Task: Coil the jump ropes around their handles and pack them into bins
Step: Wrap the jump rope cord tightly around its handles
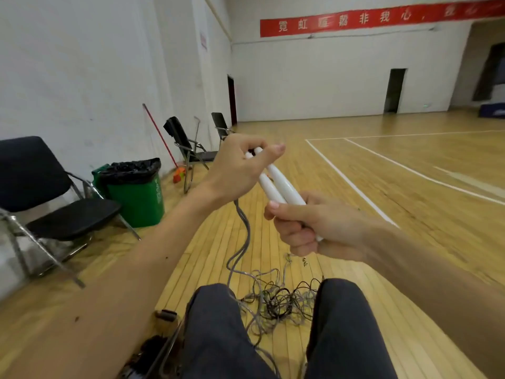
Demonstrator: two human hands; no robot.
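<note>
Two white jump-rope handles (pixel 281 184) lie side by side, raised in front of me. My right hand (pixel 314 228) grips their near ends with curled fingers. My left hand (pixel 240 165) pinches their far ends, where the grey rope (pixel 243 228) leaves and hangs down to the floor. A tangle of grey and black ropes (pixel 281 299) lies on the wooden floor between my knees.
A green bin with a black liner (pixel 136 192) stands at the left beside a black folding chair (pixel 49 203). Two more chairs (pixel 188 149) and a red-handled broom (pixel 164 140) are along the wall. A dark object (pixel 164 315) sits by my left leg.
</note>
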